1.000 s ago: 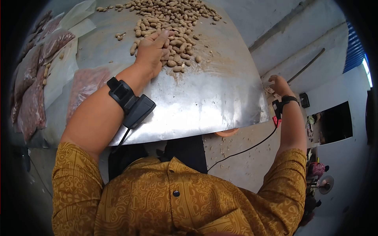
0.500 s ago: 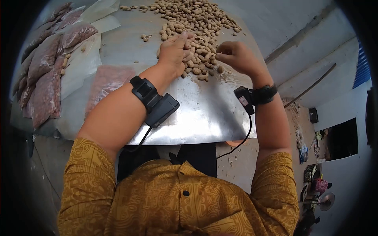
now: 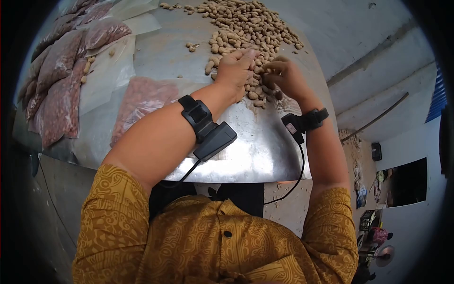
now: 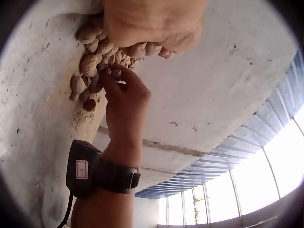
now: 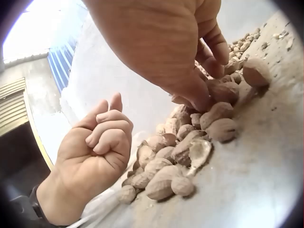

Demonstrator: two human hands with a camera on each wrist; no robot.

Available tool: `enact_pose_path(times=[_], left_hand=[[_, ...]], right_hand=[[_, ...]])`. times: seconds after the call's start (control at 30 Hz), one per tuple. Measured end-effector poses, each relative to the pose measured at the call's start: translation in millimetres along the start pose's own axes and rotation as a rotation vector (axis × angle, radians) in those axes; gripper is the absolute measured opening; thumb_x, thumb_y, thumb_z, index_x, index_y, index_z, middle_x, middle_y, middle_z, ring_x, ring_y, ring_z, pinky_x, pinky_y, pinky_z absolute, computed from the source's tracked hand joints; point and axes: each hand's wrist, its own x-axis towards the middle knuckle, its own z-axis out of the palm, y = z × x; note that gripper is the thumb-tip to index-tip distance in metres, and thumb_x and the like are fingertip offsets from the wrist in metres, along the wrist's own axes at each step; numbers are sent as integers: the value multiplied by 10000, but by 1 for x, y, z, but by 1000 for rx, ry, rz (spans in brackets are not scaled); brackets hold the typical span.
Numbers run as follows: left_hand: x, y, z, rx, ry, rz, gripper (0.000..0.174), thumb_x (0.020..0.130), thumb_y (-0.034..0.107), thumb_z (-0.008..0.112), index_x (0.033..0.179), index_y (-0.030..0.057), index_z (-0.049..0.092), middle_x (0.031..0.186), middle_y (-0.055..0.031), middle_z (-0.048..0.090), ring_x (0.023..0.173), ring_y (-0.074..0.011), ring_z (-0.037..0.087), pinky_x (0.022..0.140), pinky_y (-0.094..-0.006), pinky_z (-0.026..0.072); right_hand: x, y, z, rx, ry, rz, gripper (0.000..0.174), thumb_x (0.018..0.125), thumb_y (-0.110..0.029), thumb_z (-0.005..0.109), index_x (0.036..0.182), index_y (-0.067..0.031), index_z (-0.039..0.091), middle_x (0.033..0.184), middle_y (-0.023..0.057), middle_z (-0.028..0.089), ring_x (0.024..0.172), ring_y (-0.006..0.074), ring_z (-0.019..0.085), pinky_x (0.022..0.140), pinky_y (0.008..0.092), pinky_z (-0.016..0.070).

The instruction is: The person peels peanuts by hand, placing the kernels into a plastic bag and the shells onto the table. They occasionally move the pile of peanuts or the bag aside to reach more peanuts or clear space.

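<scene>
Right hand has closed in beside the clenched left hand. It pinches bumpy tan peanuts on the dusty metal surface.

Two hands, one peanut heap, two wrist cameras.

Mustard patterned shirt, black cabled wrist cameras

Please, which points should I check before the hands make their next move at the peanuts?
1. Right hand reaches the peanut pile: ok, its fingers touch nuts.
2. One peanut firmly pinched: cannot tell.
3. Left hand free: cannot tell, fingers curled at the pile.
4. Pile free of empty shells: not ok, a split shell lies in it.
5. Bags apart from both hands: ok.
</scene>
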Motion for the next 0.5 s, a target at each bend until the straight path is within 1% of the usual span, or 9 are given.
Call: enact_pose_path(times=[0.07, 0.17, 0.2, 0.3, 0.33, 0.43, 0.5], left_hand=[[-1, -1, 2, 11, 0, 0, 207, 902, 199, 531, 1012, 25, 551, 653, 28, 455, 453, -42, 334, 418, -185, 276], [-4, 1, 6, 38, 0, -6, 184, 887, 166, 552, 1010, 30, 567, 641, 35, 453, 457, -40, 337, 420, -181, 283], [-5, 0, 6, 40, -20, -14, 178, 881, 160, 560, 1003, 32, 575, 633, 39, 449, 458, -39, 337, 420, -181, 283], [-9, -1, 7, 63, -79, -26, 162, 865, 147, 583, 983, 37, 597, 620, 48, 450, 462, -36, 339, 420, -179, 281], [-10, -2, 8, 88, -98, -26, 159, 860, 145, 590, 977, 38, 602, 620, 49, 458, 464, -35, 342, 420, -178, 280], [-16, 1, 15, 151, -160, -31, 169, 849, 139, 602, 983, 37, 608, 652, 46, 497, 472, -29, 351, 423, -174, 279], [-19, -1, 18, 181, -178, -40, 179, 845, 136, 606, 991, 33, 607, 683, 40, 526, 481, -25, 365, 427, -171, 283]], right_hand=[[-1, -9, -9, 381, 115, 144, 120, 745, -67, 643, 847, -10, 615, 797, 55, 623, 756, 169, 609, 651, 288, 482], [-9, -25, -17, 935, 185, 234, 182, 789, -61, 623, 947, 26, 602, 800, 42, 615, 759, 114, 587, 653, 239, 478], [-13, -27, -17, 1035, 205, 195, 244, 799, -40, 607, 1033, 21, 578, 812, 55, 612, 727, 120, 583, 647, 234, 478], [-24, -31, -8, 1302, 281, 213, 263, 799, -26, 603, 1054, 25, 565, 853, 70, 610, 710, 125, 579, 641, 236, 475], [-29, -31, -6, 1401, 285, 210, 246, 808, -12, 587, 1049, 30, 567, 898, 81, 606, 709, 130, 573, 639, 236, 471], [-35, -22, -2, 1397, 243, 159, 294, 819, -9, 570, 1110, 30, 550, 904, 79, 604, 724, 131, 566, 641, 236, 471], [-39, -23, 1, 1433, 237, 195, 296, 820, -6, 568, 1113, 26, 553, 898, 77, 607, 721, 131, 569, 638, 234, 470]])
